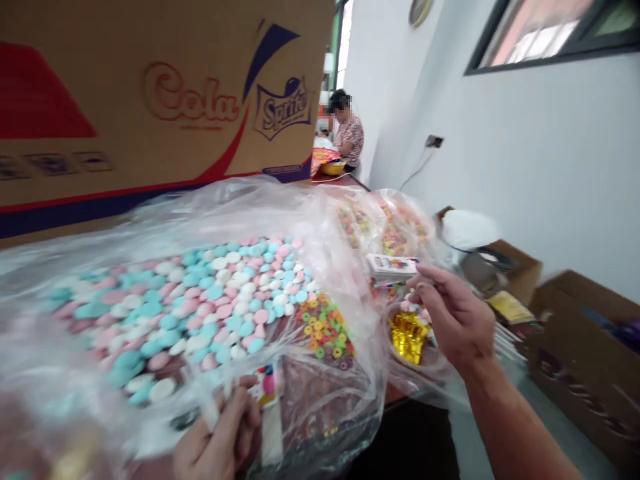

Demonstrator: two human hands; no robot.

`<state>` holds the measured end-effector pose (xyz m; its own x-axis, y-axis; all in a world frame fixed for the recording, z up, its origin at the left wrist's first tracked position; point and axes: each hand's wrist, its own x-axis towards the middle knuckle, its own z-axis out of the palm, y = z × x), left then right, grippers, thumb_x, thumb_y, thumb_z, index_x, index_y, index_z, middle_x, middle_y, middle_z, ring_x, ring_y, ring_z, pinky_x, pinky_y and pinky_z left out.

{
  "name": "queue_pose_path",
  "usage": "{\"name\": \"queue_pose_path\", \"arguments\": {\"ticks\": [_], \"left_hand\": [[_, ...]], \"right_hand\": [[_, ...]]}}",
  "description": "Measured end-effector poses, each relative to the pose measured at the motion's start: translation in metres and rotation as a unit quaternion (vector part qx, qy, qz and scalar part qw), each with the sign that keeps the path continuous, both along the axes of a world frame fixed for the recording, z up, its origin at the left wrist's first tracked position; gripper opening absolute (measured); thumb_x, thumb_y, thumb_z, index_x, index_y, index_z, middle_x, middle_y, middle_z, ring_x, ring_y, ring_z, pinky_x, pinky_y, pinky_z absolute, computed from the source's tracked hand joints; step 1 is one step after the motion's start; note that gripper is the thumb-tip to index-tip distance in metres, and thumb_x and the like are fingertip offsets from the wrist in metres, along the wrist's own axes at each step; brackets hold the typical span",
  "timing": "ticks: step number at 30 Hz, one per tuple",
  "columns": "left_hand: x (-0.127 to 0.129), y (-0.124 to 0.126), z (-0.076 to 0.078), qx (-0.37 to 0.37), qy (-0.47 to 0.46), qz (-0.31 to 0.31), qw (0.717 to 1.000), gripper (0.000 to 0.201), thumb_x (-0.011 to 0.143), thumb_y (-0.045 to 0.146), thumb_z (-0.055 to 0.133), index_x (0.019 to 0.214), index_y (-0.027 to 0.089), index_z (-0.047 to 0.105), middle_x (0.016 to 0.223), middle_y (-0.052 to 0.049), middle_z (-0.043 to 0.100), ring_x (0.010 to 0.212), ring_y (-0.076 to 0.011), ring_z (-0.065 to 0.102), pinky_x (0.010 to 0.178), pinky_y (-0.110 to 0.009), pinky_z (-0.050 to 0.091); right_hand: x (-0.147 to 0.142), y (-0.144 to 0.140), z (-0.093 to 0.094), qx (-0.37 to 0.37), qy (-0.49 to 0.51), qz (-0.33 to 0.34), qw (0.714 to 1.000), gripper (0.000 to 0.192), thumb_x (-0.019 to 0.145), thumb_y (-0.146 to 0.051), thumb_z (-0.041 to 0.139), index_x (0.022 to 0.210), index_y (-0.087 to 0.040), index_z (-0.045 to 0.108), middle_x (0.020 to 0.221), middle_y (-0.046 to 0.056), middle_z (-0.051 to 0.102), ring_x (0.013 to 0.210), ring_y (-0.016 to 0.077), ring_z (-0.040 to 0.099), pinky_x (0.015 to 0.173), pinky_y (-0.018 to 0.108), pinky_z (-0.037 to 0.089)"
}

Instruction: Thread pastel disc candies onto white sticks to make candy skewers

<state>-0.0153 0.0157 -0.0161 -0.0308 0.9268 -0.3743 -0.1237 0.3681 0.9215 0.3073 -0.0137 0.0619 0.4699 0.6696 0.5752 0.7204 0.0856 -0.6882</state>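
Two bare hands work low in the frame. At lower centre, the left hand [217, 437] pinches a small printed packet [269, 387] against the clear plastic bag of pink, blue and white candy discs [200, 300]. Right of centre, the right hand [453, 317] grips a thin stack of printed cards [393, 267] in closed fingers.

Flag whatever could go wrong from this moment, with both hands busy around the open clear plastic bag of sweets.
1. The right hand pinches a small stack of printed cards by one end over the clear plastic bag; cards might slide out into the pink, blue and white round candies.
2. The left hand grips a small printed packet at the bag's loose front edge; pulling could spill the coloured ring sweets.
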Motion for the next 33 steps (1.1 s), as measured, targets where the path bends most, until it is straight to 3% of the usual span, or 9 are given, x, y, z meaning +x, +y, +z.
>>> {"name": "queue_pose_path", "arguments": {"ticks": [4, 8, 10, 13, 17, 20, 26, 33], "left_hand": [[0.0, -0.004, -0.002, 0.028, -0.041, -0.007, 0.999, 0.047, 0.079, 0.056, 0.068, 0.098, 0.012, 0.066, 0.046, 0.005, 0.054, 0.033, -0.0063, 0.037, 0.034, -0.017, 0.027], [0.0, -0.003, -0.006, 0.044, -0.058, 0.007, 0.997, 0.048, 0.079, 0.055, 0.068, 0.104, 0.015, 0.061, 0.052, 0.006, 0.057, 0.03, -0.0049, 0.034, 0.031, -0.018, 0.028], [0.001, -0.003, -0.005, 0.053, -0.056, 0.017, 0.997, 0.049, 0.078, 0.054, 0.069, 0.107, 0.016, 0.059, 0.052, 0.007, 0.058, 0.027, -0.0047, 0.033, 0.03, -0.018, 0.029], [0.001, -0.004, -0.001, 0.06, -0.048, 0.012, 0.997, 0.043, 0.079, 0.052, 0.069, 0.101, 0.016, 0.06, 0.055, 0.006, 0.06, 0.029, -0.0038, 0.036, 0.031, -0.016, 0.029], [0.0, -0.005, -0.001, 0.061, -0.057, -0.008, 0.996, 0.036, 0.082, 0.048, 0.067, 0.094, 0.015, 0.061, 0.058, 0.006, 0.059, 0.032, -0.0036, 0.037, 0.033, -0.016, 0.031], [0.0, -0.005, -0.001, 0.053, -0.063, -0.016, 0.996, 0.037, 0.082, 0.048, 0.065, 0.098, 0.014, 0.061, 0.056, 0.007, 0.057, 0.03, -0.0032, 0.035, 0.033, -0.017, 0.029], [0.002, -0.005, 0.003, 0.04, -0.037, -0.005, 0.998, 0.046, 0.076, 0.055, 0.068, 0.098, 0.014, 0.063, 0.052, 0.006, 0.055, 0.03, -0.0045, 0.036, 0.032, -0.017, 0.027], [0.003, -0.006, -0.006, 0.043, -0.024, 0.013, 0.999, 0.047, 0.074, 0.06, 0.069, 0.089, 0.016, 0.066, 0.045, 0.007, 0.049, 0.03, -0.0049, 0.031, 0.032, -0.017, 0.023]], "right_hand": [[-0.07, 0.008, -0.006, -0.036, -0.042, 0.175, 0.983, 0.023, 0.091, -0.027, 0.054, 0.11, -0.025, 0.068, 0.091, 0.003, 0.075, 0.075, 0.0178, 0.071, 0.075, 0.03, 0.057], [-0.122, 0.02, -0.02, -0.097, -0.069, 0.349, 0.929, 0.025, 0.095, -0.022, 0.047, 0.108, -0.023, 0.068, 0.094, 0.005, 0.074, 0.082, 0.0178, 0.069, 0.076, 0.028, 0.055], [-0.138, 0.027, -0.027, -0.133, -0.098, 0.394, 0.904, 0.023, 0.095, -0.02, 0.047, 0.102, -0.023, 0.069, 0.088, 0.004, 0.072, 0.081, 0.0174, 0.067, 0.074, 0.028, 0.053], [-0.141, 0.041, -0.032, -0.179, -0.138, 0.383, 0.895, 0.022, 0.094, -0.019, 0.048, 0.097, -0.023, 0.069, 0.087, 0.003, 0.071, 0.081, 0.0173, 0.065, 0.075, 0.028, 0.05], [-0.117, 0.069, -0.027, -0.244, -0.206, 0.278, 0.906, 0.023, 0.096, -0.016, 0.044, 0.098, -0.019, 0.067, 0.096, 0.008, 0.069, 0.089, 0.0192, 0.063, 0.079, 0.029, 0.046], [-0.1, 0.089, -0.025, -0.293, -0.276, 0.23, 0.886, 0.023, 0.095, -0.013, 0.043, 0.094, -0.017, 0.066, 0.095, 0.01, 0.068, 0.09, 0.0197, 0.061, 0.078, 0.028, 0.042], [-0.099, 0.102, -0.041, -0.333, -0.345, 0.261, 0.838, 0.02, 0.092, -0.011, 0.045, 0.085, -0.018, 0.063, 0.088, 0.007, 0.067, 0.082, 0.0188, 0.058, 0.071, 0.028, 0.038], [-0.111, 0.103, -0.053, -0.343, -0.395, 0.239, 0.818, 0.019, 0.087, -0.011, 0.051, 0.096, -0.02, 0.066, 0.094, 0.009, 0.068, 0.086, 0.0226, 0.059, 0.07, 0.03, 0.038]]}}
